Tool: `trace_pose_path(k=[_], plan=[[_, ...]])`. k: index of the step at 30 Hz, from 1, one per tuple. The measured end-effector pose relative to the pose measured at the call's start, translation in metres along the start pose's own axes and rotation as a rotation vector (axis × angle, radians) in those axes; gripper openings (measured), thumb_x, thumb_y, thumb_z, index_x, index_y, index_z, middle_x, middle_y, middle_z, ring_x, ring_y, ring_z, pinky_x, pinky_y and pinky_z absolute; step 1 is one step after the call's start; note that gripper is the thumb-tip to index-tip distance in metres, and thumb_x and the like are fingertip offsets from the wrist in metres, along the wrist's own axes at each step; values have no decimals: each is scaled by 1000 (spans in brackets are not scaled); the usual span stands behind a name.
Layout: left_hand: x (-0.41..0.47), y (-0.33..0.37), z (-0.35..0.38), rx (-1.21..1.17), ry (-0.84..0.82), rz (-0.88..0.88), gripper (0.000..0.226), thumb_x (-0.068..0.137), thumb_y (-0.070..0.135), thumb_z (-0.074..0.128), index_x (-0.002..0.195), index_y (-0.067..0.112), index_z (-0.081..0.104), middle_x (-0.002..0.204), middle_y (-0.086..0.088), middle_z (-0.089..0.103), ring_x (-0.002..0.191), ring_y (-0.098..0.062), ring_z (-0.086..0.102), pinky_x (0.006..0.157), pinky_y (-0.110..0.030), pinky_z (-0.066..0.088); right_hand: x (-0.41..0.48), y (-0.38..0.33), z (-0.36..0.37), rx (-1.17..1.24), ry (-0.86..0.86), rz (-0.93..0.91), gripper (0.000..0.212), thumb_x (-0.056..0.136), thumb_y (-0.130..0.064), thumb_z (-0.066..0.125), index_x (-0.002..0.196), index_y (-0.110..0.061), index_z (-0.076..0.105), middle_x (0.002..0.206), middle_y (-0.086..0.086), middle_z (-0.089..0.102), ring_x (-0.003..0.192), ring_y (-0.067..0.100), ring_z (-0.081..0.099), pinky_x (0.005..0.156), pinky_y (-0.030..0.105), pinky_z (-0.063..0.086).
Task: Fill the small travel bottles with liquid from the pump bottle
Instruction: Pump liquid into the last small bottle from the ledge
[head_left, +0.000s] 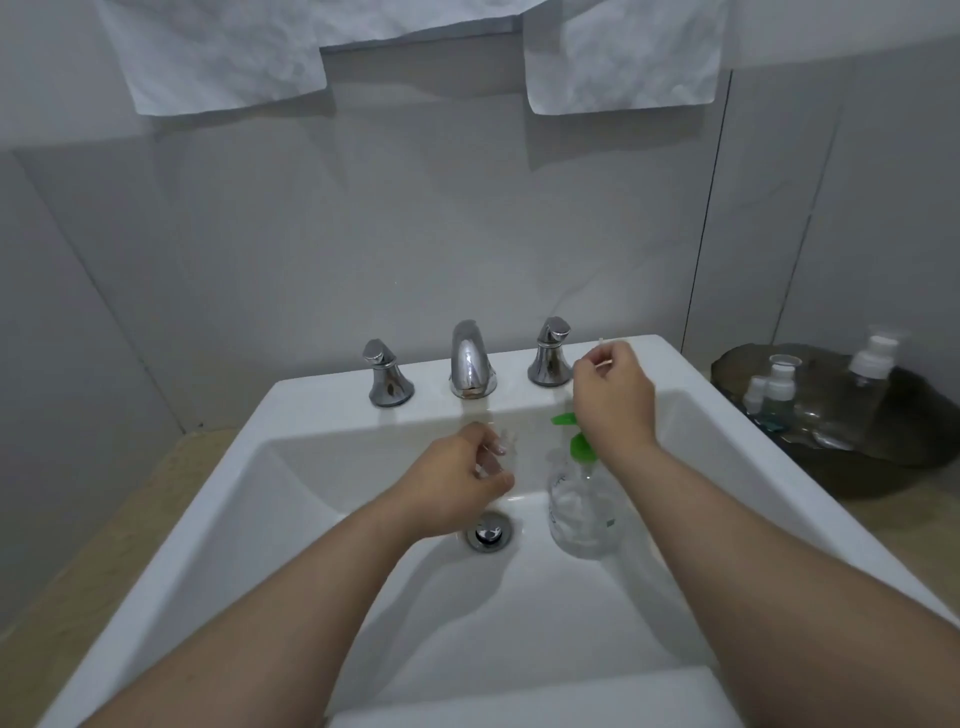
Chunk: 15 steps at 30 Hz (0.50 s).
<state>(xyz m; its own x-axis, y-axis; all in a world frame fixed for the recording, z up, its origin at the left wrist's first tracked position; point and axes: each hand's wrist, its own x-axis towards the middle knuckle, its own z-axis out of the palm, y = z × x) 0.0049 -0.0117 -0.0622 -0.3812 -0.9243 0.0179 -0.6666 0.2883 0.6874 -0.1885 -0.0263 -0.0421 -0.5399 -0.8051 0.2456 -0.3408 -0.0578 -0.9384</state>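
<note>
Grip of left hand (457, 480) wraps clear travel bottle (493, 458) — right hand (613, 387) pinches thin white tube (602, 342).

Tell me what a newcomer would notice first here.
Over a white sink, the left hand grips a small clear bottle above the drain, while the right hand, raised beside the right tap, pinches a thin white piece I cannot identify. A clear pump bottle with a green top stands in the basin right of the drain, and more small bottles sit in a dark tray at far right.
</note>
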Motion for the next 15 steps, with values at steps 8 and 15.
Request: trace_pose_path(k=[8, 15], plan=[[11, 45, -8, -89, -129, -264, 22, 88, 11, 76, 94, 16, 56, 90, -5, 63, 76, -21, 64, 77, -38, 60, -12, 9, -37, 339, -290, 410, 37, 99, -19, 36, 86, -14, 70, 79, 6, 74, 76, 19, 62, 74, 35, 39], [13, 36, 19, -211, -81, -283, 32, 81, -1, 80, 107, -1, 62, 105, -20, 68, 85, -30, 69, 80, -48, 63, -13, 21, -66, 22, -654, 330, 49, 70, -24, 68, 118, -32, 66, 109, -2, 70, 101, 13, 61, 93, 37, 38]])
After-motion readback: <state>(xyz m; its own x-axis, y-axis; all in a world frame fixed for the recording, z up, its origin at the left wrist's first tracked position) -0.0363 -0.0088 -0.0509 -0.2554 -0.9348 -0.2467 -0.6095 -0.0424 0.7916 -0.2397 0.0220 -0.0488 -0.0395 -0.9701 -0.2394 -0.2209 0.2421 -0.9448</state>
